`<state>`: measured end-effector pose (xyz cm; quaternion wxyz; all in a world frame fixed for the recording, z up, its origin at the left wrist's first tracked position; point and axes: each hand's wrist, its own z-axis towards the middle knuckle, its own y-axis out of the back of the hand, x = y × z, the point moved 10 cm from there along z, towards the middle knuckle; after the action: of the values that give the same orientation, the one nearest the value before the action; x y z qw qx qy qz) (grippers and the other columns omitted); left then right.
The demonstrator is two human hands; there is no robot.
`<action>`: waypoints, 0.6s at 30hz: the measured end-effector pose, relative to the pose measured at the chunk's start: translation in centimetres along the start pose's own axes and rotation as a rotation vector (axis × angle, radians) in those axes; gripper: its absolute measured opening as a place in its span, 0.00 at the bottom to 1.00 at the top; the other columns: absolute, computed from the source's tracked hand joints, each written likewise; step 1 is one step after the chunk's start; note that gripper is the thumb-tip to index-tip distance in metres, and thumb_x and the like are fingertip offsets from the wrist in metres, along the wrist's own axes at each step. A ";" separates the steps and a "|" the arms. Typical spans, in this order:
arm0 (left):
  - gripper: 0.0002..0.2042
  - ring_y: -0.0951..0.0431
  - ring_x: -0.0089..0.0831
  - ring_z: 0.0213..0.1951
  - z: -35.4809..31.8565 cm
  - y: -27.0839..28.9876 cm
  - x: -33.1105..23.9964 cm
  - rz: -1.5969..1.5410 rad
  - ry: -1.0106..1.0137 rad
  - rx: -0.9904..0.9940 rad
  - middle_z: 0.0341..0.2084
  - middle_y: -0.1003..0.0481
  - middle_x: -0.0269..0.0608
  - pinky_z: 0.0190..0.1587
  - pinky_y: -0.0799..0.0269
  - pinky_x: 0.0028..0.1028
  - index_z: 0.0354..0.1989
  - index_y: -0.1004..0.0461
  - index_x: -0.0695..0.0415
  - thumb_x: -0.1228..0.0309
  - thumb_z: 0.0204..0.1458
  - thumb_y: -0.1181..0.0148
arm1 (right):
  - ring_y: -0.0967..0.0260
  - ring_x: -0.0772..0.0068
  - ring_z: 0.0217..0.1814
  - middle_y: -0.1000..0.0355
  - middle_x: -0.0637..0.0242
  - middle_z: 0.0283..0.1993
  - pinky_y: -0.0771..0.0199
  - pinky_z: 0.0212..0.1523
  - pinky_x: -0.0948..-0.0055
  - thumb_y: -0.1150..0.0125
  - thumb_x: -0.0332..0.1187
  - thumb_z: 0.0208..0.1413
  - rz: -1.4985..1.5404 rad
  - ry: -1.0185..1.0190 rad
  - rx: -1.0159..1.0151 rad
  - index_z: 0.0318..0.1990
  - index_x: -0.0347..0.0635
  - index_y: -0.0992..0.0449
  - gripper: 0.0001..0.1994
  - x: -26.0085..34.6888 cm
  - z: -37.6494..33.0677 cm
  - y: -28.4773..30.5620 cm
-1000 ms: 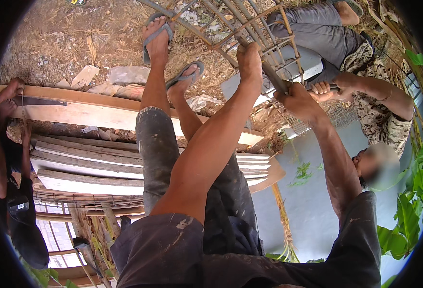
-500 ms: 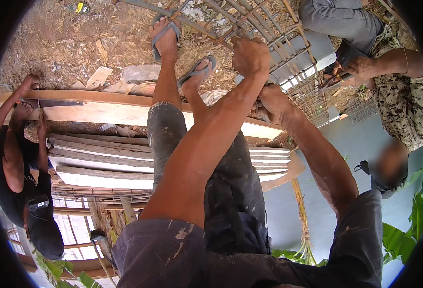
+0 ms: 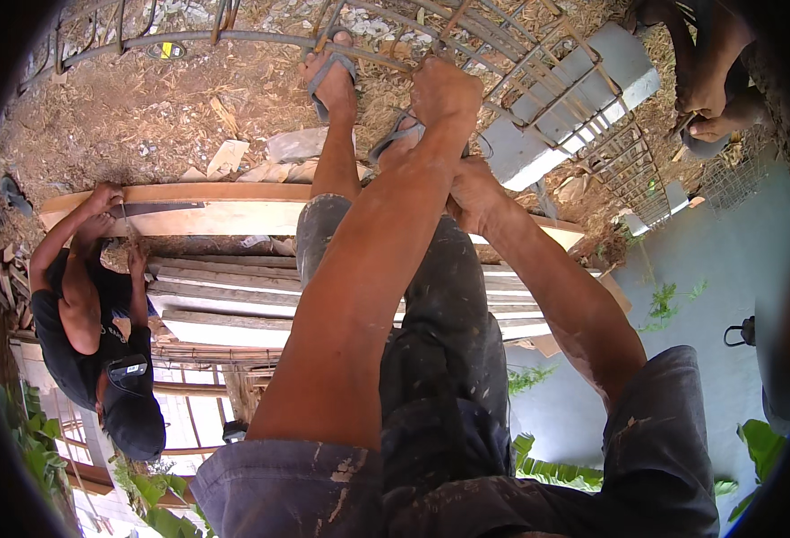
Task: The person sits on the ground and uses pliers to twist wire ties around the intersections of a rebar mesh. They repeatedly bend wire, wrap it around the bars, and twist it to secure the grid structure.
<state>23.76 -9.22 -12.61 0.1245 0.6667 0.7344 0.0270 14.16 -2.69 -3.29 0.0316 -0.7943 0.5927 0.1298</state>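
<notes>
My left hand (image 3: 447, 94) is closed in a fist against the bars of a steel rebar cage (image 3: 556, 63) at the top. What its fingers grip is hidden. Lower and slightly right, my right hand (image 3: 477, 193) is closed too, partly covered by my left forearm. A short dark end, perhaps wire or a tool, shows by its knuckles, too small to name. A long bent steel bar (image 3: 215, 36) runs left from the cage, past my sandalled foot (image 3: 334, 81).
A grey-white block (image 3: 632, 72) lies behind the cage. Long timber boards (image 3: 233, 215) and stacked planks (image 3: 224, 287) lie across my legs' line. A co-worker (image 3: 90, 314) saws a board with a handsaw (image 3: 166, 208) at left. Another person's hands (image 3: 713, 108) work at top right.
The view has shifted, so the boards and left co-worker appear further right. The right-hand person has moved mostly out of view. My right hand is closer to my left forearm; both hands stay closed.
</notes>
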 end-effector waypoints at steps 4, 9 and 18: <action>0.11 0.19 0.49 0.39 -0.2 0.7 0.0 0.028 -0.015 -0.009 0.34 0.21 0.58 0.43 0.23 0.38 0.32 0.22 0.66 0.72 0.41 0.37 | 0.39 0.82 0.22 0.33 0.74 0.25 0.39 0.21 0.78 0.44 0.33 0.59 0.098 0.009 0.056 0.31 0.42 0.27 0.06 -1.4 1.1 -1.5; 0.17 0.20 0.54 0.38 -1.3 0.9 0.8 0.196 -0.210 0.078 0.31 0.22 0.61 0.43 0.25 0.41 0.35 0.23 0.67 0.62 0.47 0.38 | 0.35 0.80 0.26 0.30 0.71 0.28 0.35 0.24 0.76 0.45 0.34 0.61 0.398 0.039 0.172 0.38 0.40 0.28 0.07 -4.5 1.5 -4.5; 0.19 0.25 0.64 0.38 -4.0 -2.5 13.1 -0.105 -0.129 0.193 0.27 0.26 0.69 0.41 0.31 0.50 0.37 0.28 0.69 0.61 0.60 0.54 | 0.30 0.71 0.40 0.26 0.58 0.43 0.28 0.36 0.68 0.47 0.39 0.63 -0.125 -0.122 0.415 0.60 0.42 0.38 0.21 -11.4 -2.3 4.5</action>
<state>19.45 3.89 -11.20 0.1078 0.6364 0.7580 -0.0933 7.26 6.11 2.12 0.2379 -0.7966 0.5533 0.0506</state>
